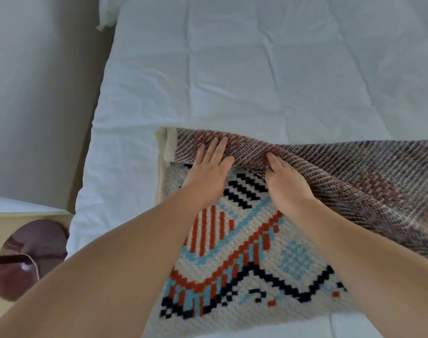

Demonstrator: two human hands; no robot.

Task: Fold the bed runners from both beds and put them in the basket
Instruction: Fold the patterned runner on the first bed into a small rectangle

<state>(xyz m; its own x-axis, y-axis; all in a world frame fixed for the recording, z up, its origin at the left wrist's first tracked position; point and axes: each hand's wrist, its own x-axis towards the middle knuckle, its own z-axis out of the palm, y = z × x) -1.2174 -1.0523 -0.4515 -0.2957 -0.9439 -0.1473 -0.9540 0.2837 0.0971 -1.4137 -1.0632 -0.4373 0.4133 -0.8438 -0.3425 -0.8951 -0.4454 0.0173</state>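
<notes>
- Head view: the bed runner (244, 259) lies across the near end of the white bed (244, 69), its patterned face up, with red, pale blue and black blocks on a cream ground.
- Its long axis runs left to right across the bed; the left end stops just short of the mattress edge, and the right part runs out of the picture, so I cannot see how far it goes.
- A flap of it is turned over towards the left, showing the dull striped underside (354, 172). That flap comes in from the right and its edge slants down to the lower right.
- The left hand (209, 172) lies flat, fingers spread and pointing away from the person, its tips on the turned-over underside near the cream hem (170, 145). Its grip is wide and holds nothing; it is pressing, I judge.
- The right hand (284, 181) sits just beside it at the fold, fingers curled onto the bunched cloth. Its grip looks narrow, on the runner's folded edge, though the fingertips are partly buried.
- Both hands are at the runner's left end, near each other; the loose flap lies to the right hand's side, so that hand seems better placed to draw it further.
- At the far left a low worktop (3, 230) carries a dark rounded object (34, 254). No basket shows here.
</notes>
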